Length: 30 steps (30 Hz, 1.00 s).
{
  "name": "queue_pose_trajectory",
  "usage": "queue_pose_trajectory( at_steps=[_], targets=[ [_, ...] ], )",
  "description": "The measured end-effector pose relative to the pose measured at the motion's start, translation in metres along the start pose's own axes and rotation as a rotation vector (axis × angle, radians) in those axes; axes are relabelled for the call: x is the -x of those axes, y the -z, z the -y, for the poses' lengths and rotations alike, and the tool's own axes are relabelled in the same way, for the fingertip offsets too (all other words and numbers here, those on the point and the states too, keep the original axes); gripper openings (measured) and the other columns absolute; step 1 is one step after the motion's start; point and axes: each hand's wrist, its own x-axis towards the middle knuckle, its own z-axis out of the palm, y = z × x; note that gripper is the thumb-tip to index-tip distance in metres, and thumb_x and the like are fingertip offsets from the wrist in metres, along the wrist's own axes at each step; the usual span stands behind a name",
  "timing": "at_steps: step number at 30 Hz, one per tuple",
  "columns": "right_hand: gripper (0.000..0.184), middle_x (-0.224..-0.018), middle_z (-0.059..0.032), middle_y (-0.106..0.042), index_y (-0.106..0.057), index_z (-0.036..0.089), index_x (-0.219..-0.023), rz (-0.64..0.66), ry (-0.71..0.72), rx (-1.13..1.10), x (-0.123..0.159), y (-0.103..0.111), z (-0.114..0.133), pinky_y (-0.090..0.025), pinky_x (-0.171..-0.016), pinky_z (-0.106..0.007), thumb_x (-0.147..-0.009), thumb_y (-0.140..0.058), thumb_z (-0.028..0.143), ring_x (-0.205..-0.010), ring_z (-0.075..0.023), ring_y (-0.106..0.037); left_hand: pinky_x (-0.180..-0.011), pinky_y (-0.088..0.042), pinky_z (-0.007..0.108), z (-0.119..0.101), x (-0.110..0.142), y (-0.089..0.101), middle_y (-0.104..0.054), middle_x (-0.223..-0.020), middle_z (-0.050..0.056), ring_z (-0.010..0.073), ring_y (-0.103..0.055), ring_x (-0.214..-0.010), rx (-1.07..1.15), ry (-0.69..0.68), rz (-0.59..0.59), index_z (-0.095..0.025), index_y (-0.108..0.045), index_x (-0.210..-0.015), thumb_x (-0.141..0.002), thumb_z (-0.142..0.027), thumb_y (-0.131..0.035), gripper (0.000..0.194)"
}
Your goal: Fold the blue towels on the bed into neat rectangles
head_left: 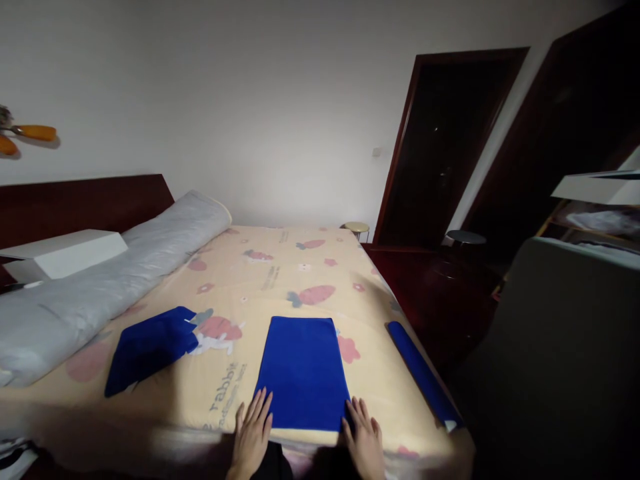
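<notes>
A flat blue rectangular sheet, which looks like cloth or felt (304,370), lies smooth on the bed near its front edge. My left hand (253,430) rests with fingers stretched out at the sheet's near left corner. At the near right corner lies my right hand (363,435), its fingers also spread, with the tips on the sheet's edge. To the left is a second blue piece (153,350) with a notched right end. A rolled blue length (425,377) lies along the bed's right edge, a pale bit showing at its near end.
The bed (270,280) has a carrot-and-rabbit patterned sheet. A long grey rolled bundle (135,260) and a white box (75,253) lie along the headboard (85,200). A dark panel (560,353) stands at right. Stools (357,228) stand beyond the bed.
</notes>
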Motion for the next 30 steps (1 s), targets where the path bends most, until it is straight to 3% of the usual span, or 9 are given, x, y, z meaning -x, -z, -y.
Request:
queue_pose_trajectory(
  at_steps=[2, 5, 8, 10, 14, 19, 23, 27, 30],
  targets=[
    [0.053, -0.152, -0.0079, -0.04, -0.051, 0.021, -0.139, -0.039, -0.006, 0.001, -0.005, 0.006, 0.002, -0.033, -0.113, -0.051, -0.095, -0.029, 0.041, -0.144, -0.0262, -0.029, -0.113, -0.032, 0.049, -0.008, -0.005, 0.001, -0.044, -0.15, 0.0, 0.0211, -0.044, -0.137, -0.018, 0.033, -0.073, -0.035, -0.033, -0.145, -0.097, -0.026, -0.031, 0.049],
    [0.051, -0.154, -0.0069, -0.036, -0.048, 0.022, -0.141, -0.013, 0.095, -0.033, -0.019, 0.012, 0.037, -0.032, -0.114, -0.048, -0.095, -0.029, 0.034, -0.145, -0.0238, -0.026, -0.112, -0.032, 0.046, -0.045, -0.023, 0.005, -0.04, -0.152, 0.003, 0.0199, -0.04, -0.139, -0.002, 0.007, -0.138, -0.031, -0.023, -0.148, -0.096, -0.021, -0.03, 0.053],
    [0.052, -0.155, -0.004, -0.033, -0.046, 0.023, -0.142, 0.125, 0.227, -0.064, -0.027, 0.01, 0.084, -0.031, -0.115, -0.045, -0.093, -0.031, 0.024, -0.145, -0.0215, -0.024, -0.113, -0.031, 0.043, -0.081, -0.042, 0.007, -0.034, -0.156, 0.002, 0.0179, -0.035, -0.142, 0.042, -0.102, -0.064, -0.03, -0.013, -0.15, -0.094, -0.015, -0.028, 0.059],
    [0.052, -0.155, -0.004, -0.032, -0.044, 0.023, -0.143, 0.196, 0.278, -0.076, -0.027, 0.004, 0.102, -0.031, -0.115, -0.044, -0.093, -0.03, 0.023, -0.145, -0.0212, -0.025, -0.114, -0.031, 0.043, -0.09, -0.048, 0.007, -0.03, -0.157, 0.001, 0.0181, -0.033, -0.143, 0.052, -0.154, 0.026, -0.03, -0.013, -0.15, -0.094, -0.015, -0.027, 0.06],
    [0.051, -0.154, -0.0046, -0.032, -0.042, 0.023, -0.145, 0.162, 0.259, -0.054, -0.013, -0.009, 0.08, -0.031, -0.115, -0.046, -0.097, -0.031, 0.037, -0.144, -0.0232, -0.028, -0.112, -0.034, 0.045, -0.057, -0.037, 0.003, -0.031, -0.157, 0.0, 0.0195, -0.035, -0.142, 0.018, -0.14, 0.137, -0.034, -0.018, -0.15, -0.098, -0.029, -0.029, 0.053],
    [0.058, -0.15, -0.0064, -0.042, -0.049, 0.025, -0.14, -0.037, 0.113, 0.023, 0.009, -0.012, 0.013, -0.036, -0.111, -0.051, -0.095, -0.032, 0.057, -0.14, -0.0281, -0.037, -0.115, -0.03, 0.05, -0.007, -0.021, 0.007, -0.041, -0.152, -0.001, 0.0217, -0.041, -0.139, -0.029, -0.094, 0.029, -0.036, -0.027, -0.148, -0.097, -0.038, -0.033, 0.051],
    [0.058, -0.152, -0.0101, -0.039, -0.053, 0.021, -0.137, -0.15, 0.067, 0.044, -0.001, -0.01, 0.036, -0.034, -0.111, -0.054, -0.096, -0.031, 0.055, -0.142, -0.0302, -0.034, -0.113, -0.033, 0.05, -0.038, -0.045, 0.016, -0.048, -0.148, 0.005, 0.0236, -0.044, -0.137, -0.028, -0.105, -0.022, -0.029, -0.041, -0.144, -0.097, -0.032, -0.033, 0.047],
    [0.048, -0.152, -0.0063, -0.038, -0.045, 0.024, -0.143, -0.089, 0.248, -0.023, -0.028, -0.02, 0.085, -0.039, -0.11, -0.045, -0.098, -0.031, 0.034, -0.141, -0.0245, -0.035, -0.11, -0.037, 0.042, -0.079, -0.071, 0.01, -0.035, -0.156, 0.0, 0.0172, -0.038, -0.141, -0.001, -0.201, -0.033, -0.03, -0.018, -0.151, -0.095, -0.017, -0.029, 0.059],
    [0.047, -0.149, -0.0046, -0.044, -0.044, 0.028, -0.143, -0.096, 0.349, -0.027, -0.037, -0.029, 0.076, -0.045, -0.105, -0.044, -0.097, -0.037, 0.037, -0.136, -0.0248, -0.043, -0.109, -0.038, 0.04, -0.071, -0.067, -0.004, -0.037, -0.155, -0.002, 0.0172, -0.041, -0.139, -0.021, -0.239, -0.032, -0.033, -0.011, -0.151, -0.095, -0.024, -0.033, 0.061]
  ],
)
